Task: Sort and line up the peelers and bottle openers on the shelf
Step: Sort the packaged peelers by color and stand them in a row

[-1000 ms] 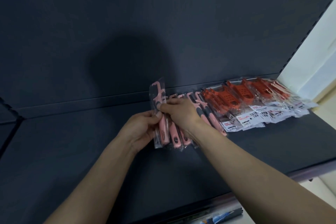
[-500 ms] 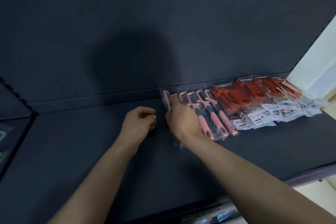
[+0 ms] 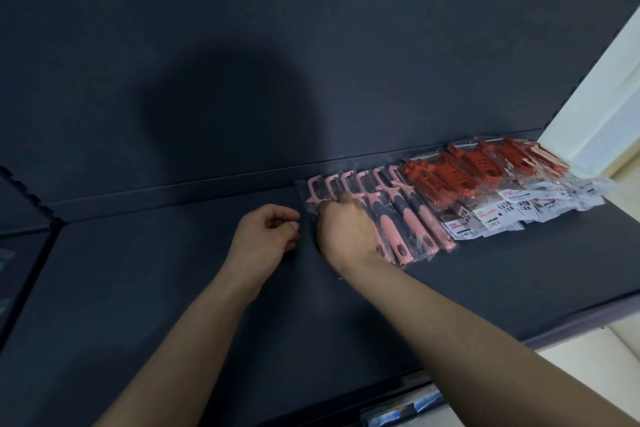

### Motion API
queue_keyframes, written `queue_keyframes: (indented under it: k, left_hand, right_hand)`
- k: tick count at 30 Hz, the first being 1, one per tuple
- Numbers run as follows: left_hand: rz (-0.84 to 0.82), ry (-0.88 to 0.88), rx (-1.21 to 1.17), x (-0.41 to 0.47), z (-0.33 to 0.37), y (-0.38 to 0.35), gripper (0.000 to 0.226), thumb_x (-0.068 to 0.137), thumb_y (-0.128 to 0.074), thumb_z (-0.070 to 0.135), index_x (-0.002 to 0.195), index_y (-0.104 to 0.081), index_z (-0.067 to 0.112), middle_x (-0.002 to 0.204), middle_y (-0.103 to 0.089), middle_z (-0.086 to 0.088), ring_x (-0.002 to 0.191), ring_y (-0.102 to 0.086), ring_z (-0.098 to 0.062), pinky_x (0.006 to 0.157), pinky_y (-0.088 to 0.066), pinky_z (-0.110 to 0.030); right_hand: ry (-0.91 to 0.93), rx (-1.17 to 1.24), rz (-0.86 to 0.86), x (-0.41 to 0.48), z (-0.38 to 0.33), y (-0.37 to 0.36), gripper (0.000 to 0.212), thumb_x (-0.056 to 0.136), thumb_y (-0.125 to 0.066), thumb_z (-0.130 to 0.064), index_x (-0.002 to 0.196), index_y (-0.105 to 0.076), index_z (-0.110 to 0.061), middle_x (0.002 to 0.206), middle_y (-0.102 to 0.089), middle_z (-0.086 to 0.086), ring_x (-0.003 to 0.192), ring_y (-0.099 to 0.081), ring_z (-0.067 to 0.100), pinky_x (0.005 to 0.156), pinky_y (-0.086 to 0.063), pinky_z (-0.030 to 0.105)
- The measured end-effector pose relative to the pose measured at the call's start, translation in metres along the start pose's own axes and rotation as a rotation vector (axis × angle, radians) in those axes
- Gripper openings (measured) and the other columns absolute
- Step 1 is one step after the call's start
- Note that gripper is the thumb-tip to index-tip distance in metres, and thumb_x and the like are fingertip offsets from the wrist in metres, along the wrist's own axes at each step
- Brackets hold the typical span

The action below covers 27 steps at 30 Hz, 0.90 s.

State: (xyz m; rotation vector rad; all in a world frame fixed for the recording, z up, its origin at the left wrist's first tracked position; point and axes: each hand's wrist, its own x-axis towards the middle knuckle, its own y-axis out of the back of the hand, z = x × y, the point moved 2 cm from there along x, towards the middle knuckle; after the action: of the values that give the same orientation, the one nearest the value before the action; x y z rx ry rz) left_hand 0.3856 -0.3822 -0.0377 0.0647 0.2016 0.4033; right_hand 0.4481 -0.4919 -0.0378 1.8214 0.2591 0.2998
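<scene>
Six or so pink peelers [image 3: 405,218] in clear bags lie side by side at the back of the shelf [image 3: 173,288]. Right hand [image 3: 346,236] lies on the row's left end, hiding those handles (pinching or just pressing, can't tell). Left hand [image 3: 266,236] sits just left of the row, loosely curled, holding nothing. Red tools [image 3: 460,173] in bags overlap just right of the row.
</scene>
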Motion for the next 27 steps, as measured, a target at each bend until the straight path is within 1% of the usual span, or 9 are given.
queue_keyframes:
  k: [3, 7, 11, 15, 17, 20, 22, 24, 27]
  left_hand:
    - [-0.014, -0.002, 0.003, 0.001, 0.0, 0.0, 0.02, 0.089, -0.055, -0.002, 0.084, -0.063, 0.016, 0.085, -0.065, -0.006, 0.077, -0.061, -0.014, 0.07, -0.052, -0.023]
    - [-0.039, -0.006, 0.013, 0.002, 0.001, -0.001, 0.019, 0.089, -0.055, -0.002, 0.085, -0.063, 0.015, 0.085, -0.065, -0.007, 0.076, -0.061, -0.015, 0.07, -0.053, -0.023]
    - [-0.06, 0.002, 0.021, 0.001, 0.001, -0.003, 0.018, 0.089, -0.055, -0.002, 0.086, -0.063, 0.013, 0.084, -0.065, -0.008, 0.074, -0.061, -0.014, 0.069, -0.053, -0.023]
    - [-0.079, 0.004, 0.034, 0.001, 0.001, -0.004, 0.017, 0.089, -0.055, -0.002, 0.087, -0.063, 0.013, 0.085, -0.065, -0.008, 0.075, -0.061, -0.014, 0.071, -0.053, -0.024]
    - [-0.077, 0.001, 0.046, 0.0, 0.002, -0.006, 0.016, 0.089, -0.056, -0.001, 0.087, -0.063, 0.013, 0.086, -0.066, -0.009, 0.075, -0.061, -0.014, 0.071, -0.053, -0.025]
    - [-0.067, -0.003, 0.051, -0.002, 0.005, -0.012, 0.017, 0.089, -0.055, -0.002, 0.087, -0.063, 0.013, 0.086, -0.065, -0.009, 0.076, -0.061, -0.014, 0.073, -0.053, -0.025]
    - [-0.055, -0.002, 0.049, -0.004, 0.006, -0.018, 0.017, 0.089, -0.055, -0.002, 0.086, -0.063, 0.012, 0.086, -0.065, -0.009, 0.077, -0.061, -0.015, 0.074, -0.053, -0.026]
    - [-0.044, 0.003, 0.041, -0.007, 0.008, -0.025, 0.017, 0.089, -0.054, -0.003, 0.086, -0.063, 0.012, 0.085, -0.064, -0.008, 0.077, -0.061, -0.016, 0.074, -0.053, -0.026]
    - [-0.027, 0.012, 0.031, -0.012, 0.009, -0.035, 0.018, 0.089, -0.054, -0.003, 0.085, -0.063, 0.012, 0.083, -0.064, -0.007, 0.077, -0.061, -0.016, 0.072, -0.053, -0.025]
  right_hand:
    - [-0.009, -0.024, 0.013, -0.001, 0.002, 0.001, 0.029, 0.085, -0.044, 0.005, 0.107, -0.06, -0.001, 0.118, -0.049, 0.017, 0.108, -0.049, 0.034, 0.075, -0.046, 0.037]
    - [-0.029, -0.042, 0.018, -0.001, 0.005, 0.001, 0.03, 0.085, -0.044, 0.006, 0.108, -0.06, -0.001, 0.118, -0.049, 0.018, 0.108, -0.049, 0.033, 0.071, -0.043, 0.034]
    - [-0.029, -0.037, 0.04, -0.001, 0.008, 0.0, 0.029, 0.086, -0.043, 0.004, 0.11, -0.059, -0.002, 0.117, -0.05, 0.017, 0.108, -0.049, 0.033, 0.073, -0.044, 0.035]
    - [-0.016, -0.011, 0.084, -0.001, 0.011, 0.001, 0.025, 0.091, -0.045, -0.006, 0.112, -0.058, -0.004, 0.115, -0.052, 0.016, 0.109, -0.048, 0.033, 0.079, -0.045, 0.036]
    - [0.02, -0.022, 0.136, -0.002, 0.015, 0.002, 0.025, 0.092, -0.044, -0.012, 0.11, -0.06, -0.006, 0.113, -0.055, 0.014, 0.109, -0.046, 0.031, 0.085, -0.04, 0.035]
    - [0.046, -0.057, 0.218, -0.005, 0.029, 0.004, 0.025, 0.092, -0.043, -0.013, 0.105, -0.063, -0.009, 0.11, -0.058, 0.01, 0.106, -0.044, 0.028, 0.09, -0.033, 0.031]
    - [0.028, -0.065, 0.202, -0.006, 0.04, 0.005, 0.022, 0.089, -0.048, -0.013, 0.103, -0.063, -0.009, 0.111, -0.058, 0.01, 0.107, -0.043, 0.029, 0.092, -0.033, 0.032]
    - [0.047, -0.072, 0.151, -0.006, 0.048, 0.005, 0.02, 0.087, -0.053, -0.017, 0.102, -0.063, -0.008, 0.113, -0.059, 0.01, 0.109, -0.044, 0.028, 0.093, -0.032, 0.031]
    - [0.107, -0.021, 0.118, -0.005, 0.054, 0.008, 0.024, 0.091, -0.052, -0.025, 0.094, -0.065, -0.006, 0.107, -0.062, 0.011, 0.107, -0.047, 0.028, 0.093, -0.033, 0.029]
